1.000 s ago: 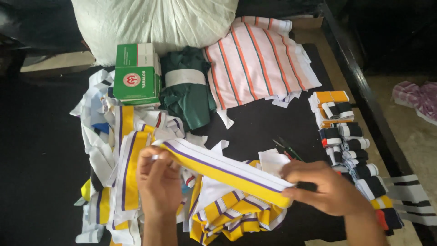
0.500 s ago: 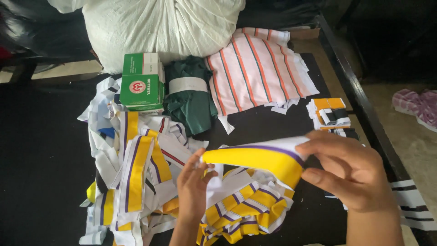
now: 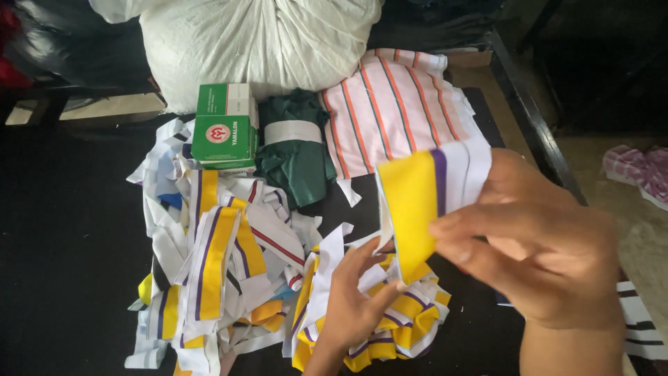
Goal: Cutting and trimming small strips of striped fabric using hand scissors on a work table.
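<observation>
Up at twelve o'clock sits a bulging white sack (image 3: 257,42), with a striped cloth (image 3: 396,111) at one o'clock. Left of centre sprawls a heap of yellow, purple and white strips (image 3: 223,264). At eleven o'clock stand two stacked green boxes (image 3: 224,127) with round red-and-white labels. The right hand (image 3: 543,257) pinches a yellow strip (image 3: 417,202) raised at centre; the left hand (image 3: 351,299) grips its lower end.
</observation>
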